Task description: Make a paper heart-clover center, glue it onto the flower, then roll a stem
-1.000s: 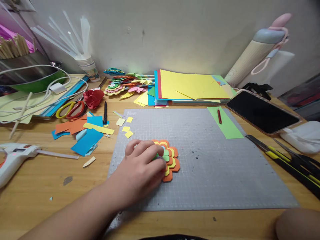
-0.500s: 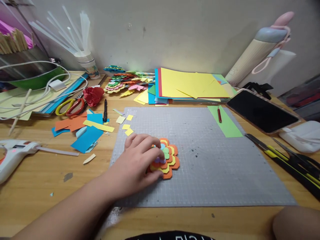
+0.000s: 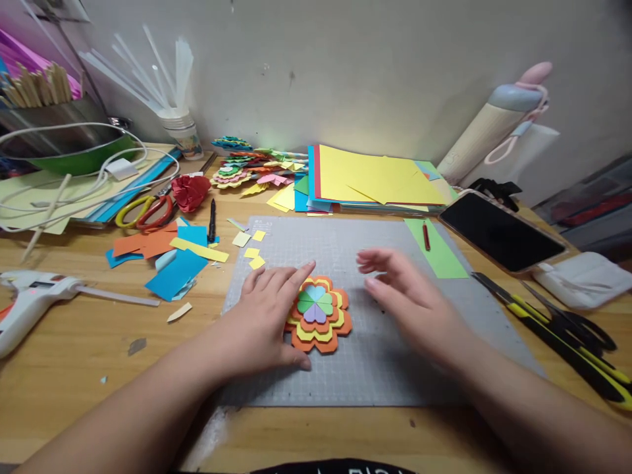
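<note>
A layered paper flower (image 3: 323, 334) lies flat on the grey cutting mat (image 3: 395, 368). Its outer petals alternate orange and yellow, and its centre is made of blue, green and purple heart shapes. My left hand (image 3: 266, 316) rests at the flower's left edge, with fingers spread and thumb stretched out below. Whether it presses on the petals I cannot tell. On the other side, my right hand (image 3: 407, 296) hovers over the mat, slightly blurred, its fingers loosely curved and apart with nothing in them.
Left are a glue gun (image 3: 37, 303), paper scraps (image 3: 178, 273), a black pen (image 3: 212, 220) and red-yellow-handled scissors (image 3: 143, 214). Coloured paper (image 3: 375, 174) and paper flowers (image 3: 247, 168) lie behind. A phone (image 3: 501, 230), black scissors (image 3: 577, 322) and a utility knife (image 3: 557, 349) sit right.
My left hand has lifted off the flower's centre and opened out to the left. My right hand has come in from the lower right and over the mat.
</note>
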`<state>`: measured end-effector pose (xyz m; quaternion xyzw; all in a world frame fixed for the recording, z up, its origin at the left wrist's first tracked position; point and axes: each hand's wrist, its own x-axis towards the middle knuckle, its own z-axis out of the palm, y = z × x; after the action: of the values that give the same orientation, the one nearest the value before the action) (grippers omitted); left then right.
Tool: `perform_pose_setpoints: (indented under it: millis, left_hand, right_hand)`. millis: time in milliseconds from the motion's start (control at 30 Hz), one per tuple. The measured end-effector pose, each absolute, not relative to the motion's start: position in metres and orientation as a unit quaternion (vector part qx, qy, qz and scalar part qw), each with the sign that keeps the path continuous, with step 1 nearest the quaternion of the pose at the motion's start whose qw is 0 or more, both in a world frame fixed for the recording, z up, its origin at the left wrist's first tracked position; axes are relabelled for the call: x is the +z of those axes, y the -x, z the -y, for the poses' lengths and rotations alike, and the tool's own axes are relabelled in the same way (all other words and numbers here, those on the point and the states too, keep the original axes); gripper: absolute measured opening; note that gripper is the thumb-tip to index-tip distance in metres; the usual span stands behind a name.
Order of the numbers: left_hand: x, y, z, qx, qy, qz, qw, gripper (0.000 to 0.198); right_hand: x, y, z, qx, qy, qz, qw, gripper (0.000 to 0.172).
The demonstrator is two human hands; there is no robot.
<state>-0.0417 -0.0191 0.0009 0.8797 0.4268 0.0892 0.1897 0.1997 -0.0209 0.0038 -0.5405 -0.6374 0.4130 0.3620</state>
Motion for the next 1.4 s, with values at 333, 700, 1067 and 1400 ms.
perform_pose_setpoints:
  millis: [333,700,1067,1400]
  left_hand:
    - [0.016,0.038,0.023,0.130,-0.924,-0.332,0.141,0.086]
    - [0.019,0.039,0.020,0.360,-0.778,-0.459,0.234,0.039]
    - [0.013,0.027,0.027,0.423,-0.736,-0.501,0.168,0.007]
    - [0.014,0.026,0.030,0.429,-0.735,-0.512,0.116,0.009]
  right_hand:
    - [-0.008,-0.191,0.006,0.631,0.451,0.530,0.343,0.050]
    - [0.001,-0.187,0.010,0.772,0.411,0.263,0.408,0.035]
    - [-0.006,-0.165,0.030,0.772,0.299,0.320,0.460,0.054]
    - [-0.026,-0.170,0.036,0.701,0.333,0.406,0.482,0.048]
